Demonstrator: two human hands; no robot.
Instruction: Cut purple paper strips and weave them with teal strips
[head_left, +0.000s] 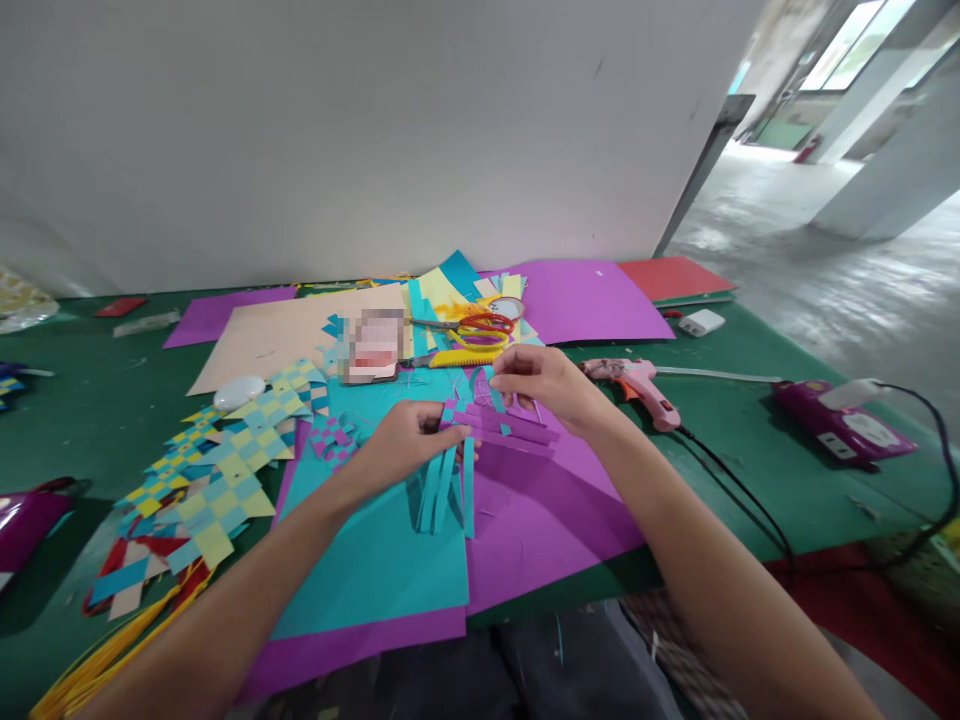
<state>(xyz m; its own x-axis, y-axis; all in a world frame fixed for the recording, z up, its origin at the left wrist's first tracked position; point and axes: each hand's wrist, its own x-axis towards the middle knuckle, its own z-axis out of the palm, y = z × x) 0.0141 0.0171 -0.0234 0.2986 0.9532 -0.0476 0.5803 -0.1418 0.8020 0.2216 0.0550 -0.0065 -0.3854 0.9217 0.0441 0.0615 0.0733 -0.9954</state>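
My left hand (420, 440) is closed on a partly woven piece of purple paper strips (510, 428) and teal paper strips (436, 490). The purple strips point right, while several teal ones hang down toward me. Pinched between the thumb and fingers of my right hand (541, 388) is the end of a teal strip (481, 380), curved up from the weave. Beneath both hands lie a teal sheet (367, 570) and a purple sheet (555, 530). A small purple-and-teal checkered piece (331, 440) rests left of my left hand.
Scissors (480, 325) with red handles and a yellow-handled tool (465, 357) lie beyond my hands. A pink glue gun (637, 388) sits at right, its cord running toward a purple power strip (840, 425). Checkered woven pieces (232, 460) and yellow tassels (120, 640) spread at left.
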